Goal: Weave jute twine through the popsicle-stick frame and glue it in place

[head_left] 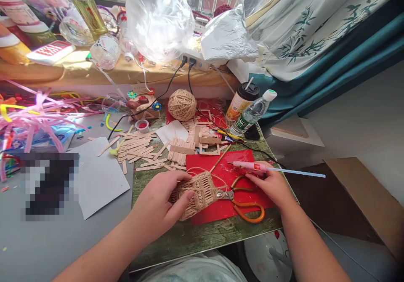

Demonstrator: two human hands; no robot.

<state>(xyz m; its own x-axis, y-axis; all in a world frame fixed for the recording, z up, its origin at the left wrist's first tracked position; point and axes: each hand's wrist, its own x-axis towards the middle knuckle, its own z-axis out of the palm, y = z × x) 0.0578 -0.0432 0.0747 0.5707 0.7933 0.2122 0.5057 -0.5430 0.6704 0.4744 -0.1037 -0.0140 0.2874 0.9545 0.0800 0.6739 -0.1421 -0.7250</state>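
My left hand (160,204) is closed round a small craft piece wrapped in twine (202,191), thumb pressed on its near end, over a red sheet (221,164). My right hand (271,185) grips a pink glue gun (249,166) whose clear glue stick (296,172) points right. Orange-handled scissors (246,206) lie on the red sheet between my hands. A thin strand of twine loops from the piece over the sheet.
A ball of twine (182,104), several flat wooden sticks (135,147) and stick panels (181,151) lie behind. A cup (241,101) and a water bottle (252,113) stand at the back right. White paper (97,176) and pink ribbon shreds (38,113) lie left.
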